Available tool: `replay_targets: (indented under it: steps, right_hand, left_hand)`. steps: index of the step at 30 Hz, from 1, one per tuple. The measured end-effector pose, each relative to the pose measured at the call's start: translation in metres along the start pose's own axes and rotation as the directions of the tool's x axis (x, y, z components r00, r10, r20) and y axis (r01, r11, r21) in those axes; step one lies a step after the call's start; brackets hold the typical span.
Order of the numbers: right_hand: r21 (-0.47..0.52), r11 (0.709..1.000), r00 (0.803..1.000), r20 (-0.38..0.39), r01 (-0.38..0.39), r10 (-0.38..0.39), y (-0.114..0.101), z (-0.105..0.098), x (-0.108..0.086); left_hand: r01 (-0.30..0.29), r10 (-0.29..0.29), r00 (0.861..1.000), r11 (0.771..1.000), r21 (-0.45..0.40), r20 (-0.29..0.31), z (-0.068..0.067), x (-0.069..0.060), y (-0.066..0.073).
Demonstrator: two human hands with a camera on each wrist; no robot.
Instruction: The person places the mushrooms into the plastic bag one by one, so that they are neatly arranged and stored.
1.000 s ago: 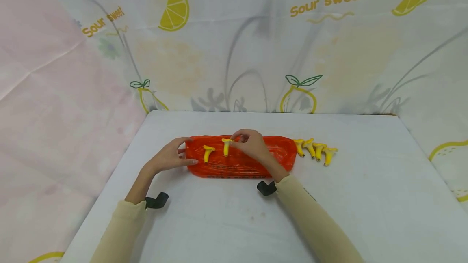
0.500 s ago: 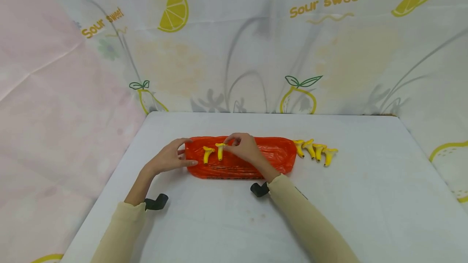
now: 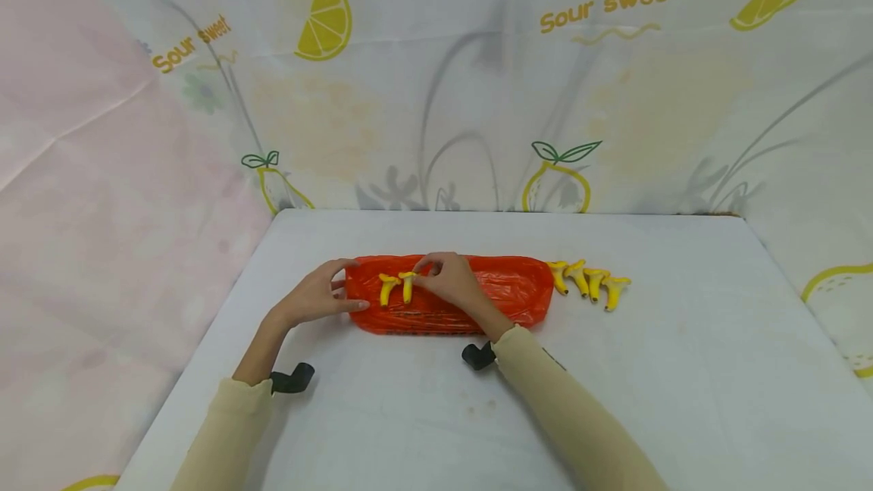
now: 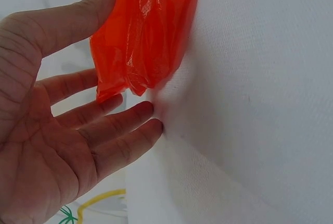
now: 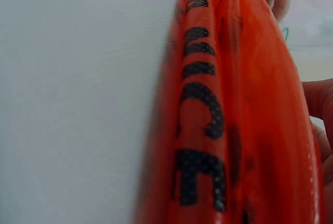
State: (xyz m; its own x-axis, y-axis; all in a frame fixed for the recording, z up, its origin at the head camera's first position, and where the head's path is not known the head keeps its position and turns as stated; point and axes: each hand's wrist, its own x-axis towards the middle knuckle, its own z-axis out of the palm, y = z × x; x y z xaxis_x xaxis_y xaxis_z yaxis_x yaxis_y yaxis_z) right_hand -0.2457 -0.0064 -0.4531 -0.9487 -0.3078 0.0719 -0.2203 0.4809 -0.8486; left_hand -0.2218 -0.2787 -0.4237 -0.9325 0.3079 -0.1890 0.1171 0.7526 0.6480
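A long red plastic bag [image 3: 505, 286] lies flat on the white table, and two yellow mushroom-shaped pieces rest on its left half. My right hand [image 3: 450, 279] pinches the right-hand piece [image 3: 407, 289] by its cap; the other piece [image 3: 386, 290] stands just left of it. My left hand [image 3: 317, 294] is at the bag's left end, thumb on the near side and fingers at the far corner. In the left wrist view the fingers are spread and relaxed beside the red bag [image 4: 140, 31]. Black print shows on the bag [image 5: 200, 109] in the right wrist view.
Several more yellow pieces [image 3: 595, 284] lie in a row against the bag's right end. Behind the white table [image 3: 716, 370] hangs a cloth [image 3: 423, 97] printed with lemons. Black bands with stubs are on both wrists.
My right hand has moved left and slightly nearer with the yellow piece, which now stands close beside the other one. My left hand has stayed in place.
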Motion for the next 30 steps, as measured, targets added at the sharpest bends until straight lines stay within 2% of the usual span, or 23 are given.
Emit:
replay_targets:
  steps: [10,21,30]
  right_hand:
    - [-0.049,0.999,1.0,-0.012,0.001,-0.002,0.0,0.005,-0.001]
    - [-0.098,0.995,0.999,0.045,-0.002,0.007,-0.003,-0.002,-0.002]
    - [-0.047,0.999,0.998,0.056,0.02,-0.018,-0.001,-0.019,-0.005]
  left_hand:
    - [-0.004,0.004,1.0,1.0,-0.016,0.002,0.0,-0.001,0.0]
    - [0.001,-0.001,1.0,1.0,-0.01,0.003,0.0,-0.001,-0.003]
    - [-0.007,0.007,1.0,1.0,-0.017,-0.007,0.001,-0.001,-0.002]
